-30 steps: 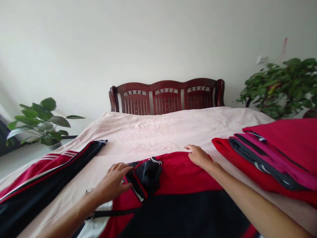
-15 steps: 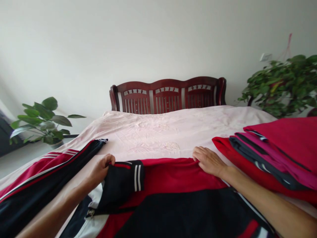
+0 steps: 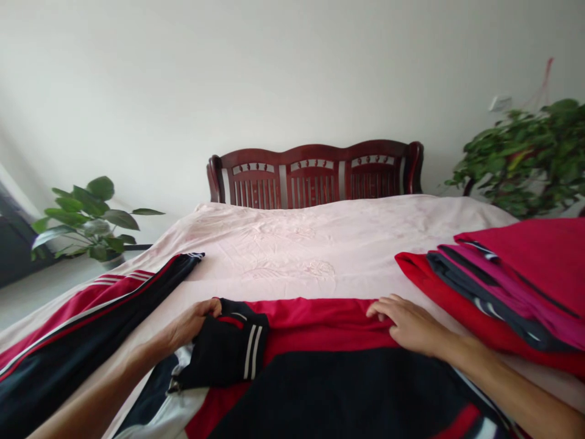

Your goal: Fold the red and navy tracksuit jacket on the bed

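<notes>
- Jacket [image 3: 320,366], red across the top and black below, lies spread on the bed [image 3: 297,244] right in front of the person, its long axis running left to right along the near edge of the view, its upper hem farthest from the body.
- Left hand [image 3: 192,323] is curled shut on the black cuff [image 3: 228,350] with white stripes, which is folded in over the jacket's left side; thumb and fingers pinch the fabric at the cuff's upper corner.
- Right hand [image 3: 409,323] rests flat and spread on the red upper edge of the jacket, palm down, fingers loosely apart and gripping nothing.
- The two hands sit well apart, one at each end of the red band, both at about the same reach from the body; the left one is the only one that has hold of cloth.
- To the left, a pair of dark trousers with red and white stripes [image 3: 91,311] lies diagonally on the bed, near the left forearm but not touching the jacket.
- To the right, a stack of folded red, pink and dark clothes [image 3: 503,286] sits just beside the right hand, its near edge close to the jacket's right end.
- Beyond the jacket, the pale bedspread stretches to the carved wooden headboard [image 3: 315,174].
- Leafy plants stand off either side of the bed: one low at left [image 3: 86,213], one bushier at right [image 3: 534,152].
</notes>
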Tool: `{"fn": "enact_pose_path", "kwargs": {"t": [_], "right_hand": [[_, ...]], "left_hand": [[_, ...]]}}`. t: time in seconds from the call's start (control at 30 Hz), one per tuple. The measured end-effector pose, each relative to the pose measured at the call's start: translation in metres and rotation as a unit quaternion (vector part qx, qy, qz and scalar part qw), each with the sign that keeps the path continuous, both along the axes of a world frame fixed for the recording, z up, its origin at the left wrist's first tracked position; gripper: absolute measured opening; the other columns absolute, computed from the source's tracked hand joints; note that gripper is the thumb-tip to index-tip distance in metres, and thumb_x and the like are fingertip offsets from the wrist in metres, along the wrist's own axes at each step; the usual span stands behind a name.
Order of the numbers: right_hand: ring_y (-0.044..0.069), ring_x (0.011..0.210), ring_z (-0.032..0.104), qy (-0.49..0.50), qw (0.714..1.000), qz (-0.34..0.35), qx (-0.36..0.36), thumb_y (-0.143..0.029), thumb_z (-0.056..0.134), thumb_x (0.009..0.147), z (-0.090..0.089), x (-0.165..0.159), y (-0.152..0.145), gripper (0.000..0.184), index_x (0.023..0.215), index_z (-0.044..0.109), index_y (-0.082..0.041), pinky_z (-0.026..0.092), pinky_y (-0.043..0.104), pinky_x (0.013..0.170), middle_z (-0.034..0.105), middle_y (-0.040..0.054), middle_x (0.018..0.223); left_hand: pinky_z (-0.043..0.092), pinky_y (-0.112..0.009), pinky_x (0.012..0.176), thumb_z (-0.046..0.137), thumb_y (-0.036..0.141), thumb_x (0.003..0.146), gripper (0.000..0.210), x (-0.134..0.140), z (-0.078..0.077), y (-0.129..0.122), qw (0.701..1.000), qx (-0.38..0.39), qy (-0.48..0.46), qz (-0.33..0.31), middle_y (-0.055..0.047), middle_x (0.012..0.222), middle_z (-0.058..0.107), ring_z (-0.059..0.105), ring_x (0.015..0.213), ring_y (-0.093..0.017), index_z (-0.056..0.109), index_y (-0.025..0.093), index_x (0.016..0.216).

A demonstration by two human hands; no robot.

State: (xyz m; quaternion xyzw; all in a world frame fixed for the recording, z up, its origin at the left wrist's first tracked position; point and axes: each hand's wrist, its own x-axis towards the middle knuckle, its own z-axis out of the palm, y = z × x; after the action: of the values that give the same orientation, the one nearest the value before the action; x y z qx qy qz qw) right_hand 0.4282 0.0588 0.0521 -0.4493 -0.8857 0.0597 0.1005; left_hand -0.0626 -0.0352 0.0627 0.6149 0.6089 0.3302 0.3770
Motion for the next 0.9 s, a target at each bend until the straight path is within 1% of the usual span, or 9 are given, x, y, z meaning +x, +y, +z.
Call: {"fn": "enact_pose_path", "kwargs": {"t": [0.13,0.27,0.4,0.47,0.5,0.6,0.73,0.83,0.9], "right_hand": [[0.022,0.096,0.065,0.094,0.995,-0.016,-0.038,-0.008,0.047,0.075,0.013,-0.041,-0.011,0.041,0.104,0.071,-0.024,0.048,0.035,0.087,0.073,0.0040,0.101],[0.021,0.105,0.066,0.199,0.964,0.088,-0.153,-0.033,0.053,0.089,0.023,-0.121,-0.037,0.041,0.128,0.063,-0.023,0.049,0.034,0.093,0.072,0.0069,0.117],[0.028,0.127,0.054,0.219,0.947,0.161,-0.168,-0.040,0.070,0.079,0.024,-0.204,-0.055,0.071,0.144,0.049,-0.021,0.042,0.040,0.105,0.059,0.0119,0.140],[0.032,0.122,0.057,0.208,0.949,0.161,-0.176,-0.041,0.081,0.065,0.022,-0.234,-0.057,0.085,0.142,0.050,-0.020,0.045,0.042,0.100,0.062,0.0135,0.134],[0.032,0.115,0.060,0.201,0.949,0.161,-0.183,-0.041,0.084,0.060,0.021,-0.244,-0.057,0.083,0.136,0.056,-0.020,0.047,0.041,0.095,0.066,0.0126,0.126],[0.025,0.093,0.065,0.199,0.951,0.169,-0.166,-0.040,0.084,0.061,0.022,-0.256,-0.056,0.048,0.104,0.070,-0.021,0.049,0.034,0.080,0.071,0.0059,0.100],[0.017,0.086,0.060,0.246,0.947,0.196,-0.064,-0.026,0.071,0.078,0.040,-0.240,-0.062,0.005,0.081,0.070,-0.023,0.044,0.027,0.075,0.064,0.0009,0.087],[0.016,0.084,0.059,0.317,0.927,0.196,-0.045,-0.016,0.066,0.077,0.067,-0.221,-0.070,0.006,0.079,0.068,-0.022,0.045,0.027,0.075,0.063,-0.0001,0.085],[0.016,0.081,0.060,0.377,0.906,0.170,-0.093,-0.019,0.068,0.076,0.089,-0.206,-0.073,0.005,0.079,0.065,-0.021,0.047,0.028,0.075,0.064,-0.0007,0.082]], "left_hand": [[0.020,-0.022,0.046,0.043,0.022,0.053,0.015,0.016,0.018,-0.002,0.997,-0.054,0.045,0.041,0.007,0.057,0.037,0.031,0.051,-0.010,0.045,0.021,0.068],[0.026,-0.021,0.049,0.044,0.021,0.056,0.018,0.029,0.021,-0.003,0.998,-0.030,0.042,0.019,0.006,0.060,0.042,0.038,0.055,-0.011,0.052,0.020,0.072],[0.027,-0.021,0.049,0.047,0.027,0.065,0.013,0.035,0.013,-0.006,0.999,-0.028,-0.004,0.039,0.007,0.058,0.043,0.039,0.054,-0.011,0.051,0.021,0.075],[0.029,-0.022,0.049,0.049,0.030,0.068,0.014,0.037,0.013,-0.012,0.998,-0.040,-0.011,0.050,0.007,0.058,0.045,0.040,0.053,-0.012,0.053,0.021,0.078],[0.031,-0.023,0.051,0.050,0.031,0.070,0.016,0.037,0.014,-0.016,0.998,-0.037,-0.010,0.050,0.006,0.060,0.049,0.043,0.055,-0.013,0.055,0.021,0.081],[0.042,-0.026,0.061,0.052,0.032,0.077,0.026,0.029,0.017,-0.025,1.000,-0.006,-0.004,0.022,0.000,0.080,0.063,0.055,0.072,-0.017,0.063,0.019,0.096],[0.048,-0.031,0.074,0.048,0.024,0.078,0.043,0.004,0.009,-0.026,1.000,0.004,0.010,-0.010,-0.006,0.104,0.065,0.061,0.084,-0.019,0.061,0.018,0.119],[0.047,-0.035,0.084,0.049,0.013,0.071,0.051,-0.009,0.000,-0.022,0.989,0.068,0.123,-0.041,-0.007,0.110,0.063,0.060,0.090,-0.020,0.065,0.022,0.119],[0.044,-0.038,0.094,0.051,0.010,0.069,0.050,-0.011,-0.005,-0.021,0.972,0.108,0.191,-0.086,-0.005,0.109,0.063,0.057,0.099,-0.023,0.069,0.025,0.113]]}}
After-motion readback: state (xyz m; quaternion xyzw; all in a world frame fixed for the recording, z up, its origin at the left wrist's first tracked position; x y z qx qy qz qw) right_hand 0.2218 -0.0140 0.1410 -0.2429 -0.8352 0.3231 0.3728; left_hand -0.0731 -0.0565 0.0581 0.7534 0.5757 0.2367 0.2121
